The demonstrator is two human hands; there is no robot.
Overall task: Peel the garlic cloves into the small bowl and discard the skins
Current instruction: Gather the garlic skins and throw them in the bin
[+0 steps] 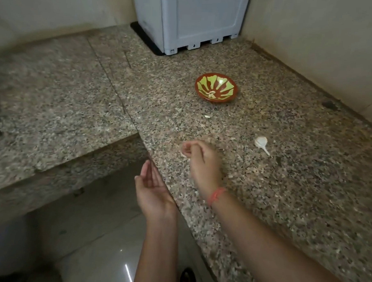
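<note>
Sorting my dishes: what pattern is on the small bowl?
The small bowl is red-brown with light green petal-like wedges; head view shows it best.

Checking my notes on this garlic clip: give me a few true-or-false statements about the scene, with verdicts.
The small bowl stands on the granite counter. True.
The left hand grips the bowl. False: it is cupped palm-up at the counter's edge, away from the bowl.
A pale garlic piece lies on the counter near the bowl. True.
The wrist of the right hand is bare. False: a red thread circles it.
</note>
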